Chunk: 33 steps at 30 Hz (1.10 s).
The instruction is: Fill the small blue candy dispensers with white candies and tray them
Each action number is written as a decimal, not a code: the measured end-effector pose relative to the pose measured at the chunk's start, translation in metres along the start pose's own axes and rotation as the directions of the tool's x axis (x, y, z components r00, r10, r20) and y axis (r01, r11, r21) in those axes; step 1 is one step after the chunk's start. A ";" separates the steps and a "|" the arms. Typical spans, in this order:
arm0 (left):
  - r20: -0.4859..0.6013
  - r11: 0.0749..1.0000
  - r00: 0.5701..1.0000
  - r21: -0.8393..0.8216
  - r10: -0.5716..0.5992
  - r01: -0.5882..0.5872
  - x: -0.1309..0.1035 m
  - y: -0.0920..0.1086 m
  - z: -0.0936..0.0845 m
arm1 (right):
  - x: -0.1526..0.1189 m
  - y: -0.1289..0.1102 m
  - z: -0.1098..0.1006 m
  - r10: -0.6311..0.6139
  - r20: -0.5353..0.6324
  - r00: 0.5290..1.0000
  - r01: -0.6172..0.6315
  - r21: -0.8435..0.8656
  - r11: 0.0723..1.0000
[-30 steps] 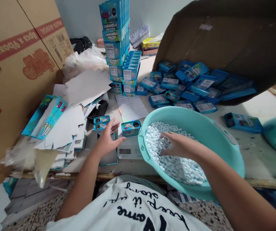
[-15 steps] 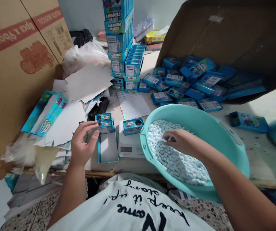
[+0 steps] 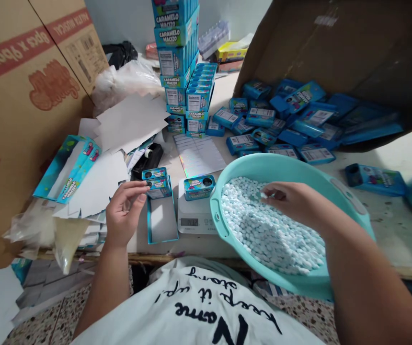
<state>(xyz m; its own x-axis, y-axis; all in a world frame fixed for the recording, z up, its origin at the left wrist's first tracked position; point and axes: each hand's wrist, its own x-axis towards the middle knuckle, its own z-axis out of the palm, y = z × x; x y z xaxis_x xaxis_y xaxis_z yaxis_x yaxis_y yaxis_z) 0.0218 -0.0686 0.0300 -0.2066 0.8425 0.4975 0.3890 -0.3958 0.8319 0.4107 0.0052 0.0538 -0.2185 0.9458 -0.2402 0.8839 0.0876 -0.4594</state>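
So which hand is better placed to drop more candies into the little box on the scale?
Probably the right hand: it hangs over the basin pinching white candies, beside the box on the scale. The left hand is farther left, by the open tray.

Right hand (image 3: 292, 201) has lifted from the candies (image 3: 263, 230).
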 end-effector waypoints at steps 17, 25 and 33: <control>0.269 0.991 0.955 -0.086 0.122 -0.103 0.014 0.038 0.061 | -0.001 0.000 0.001 -0.043 0.113 0.993 0.047 -0.028 0.999; 0.286 0.983 0.943 0.014 0.170 -0.182 0.012 0.036 0.064 | -0.004 -0.005 -0.001 -0.055 0.052 0.997 0.054 0.014 0.998; 0.240 0.992 0.969 0.092 0.065 -0.089 -0.008 0.013 0.043 | -0.002 0.006 0.019 -0.104 0.231 0.967 0.093 0.056 0.994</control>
<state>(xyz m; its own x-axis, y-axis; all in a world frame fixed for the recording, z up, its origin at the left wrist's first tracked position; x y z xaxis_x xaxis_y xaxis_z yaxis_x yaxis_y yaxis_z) 0.0668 -0.0651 0.0260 0.0408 0.8781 0.4768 0.4865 -0.4343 0.7581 0.4089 -0.0020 0.0352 -0.3984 0.8338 -0.3822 0.8353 0.1577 -0.5266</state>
